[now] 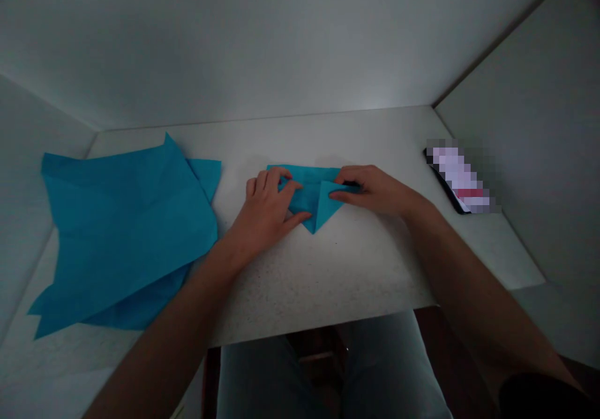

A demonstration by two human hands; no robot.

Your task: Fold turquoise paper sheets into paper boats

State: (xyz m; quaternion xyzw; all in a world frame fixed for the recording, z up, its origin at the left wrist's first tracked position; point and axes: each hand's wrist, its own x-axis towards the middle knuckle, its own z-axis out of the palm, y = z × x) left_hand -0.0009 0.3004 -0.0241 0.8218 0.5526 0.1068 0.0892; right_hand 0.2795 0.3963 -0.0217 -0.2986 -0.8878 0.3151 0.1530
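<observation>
A small blue paper (315, 197), partly folded into a downward-pointing triangle, lies on the white speckled table (328, 269). My left hand (268, 209) rests on its left part, fingers curled and pressing down on the paper. My right hand (372, 189) pinches the right flap of the same paper between thumb and fingers. Both hands touch the paper from opposite sides.
A stack of larger blue paper sheets (126, 231) lies spread on the table's left side. A phone (457, 178) lies near the right wall. White walls close in the table at the back and on both sides. My knees show below the front edge.
</observation>
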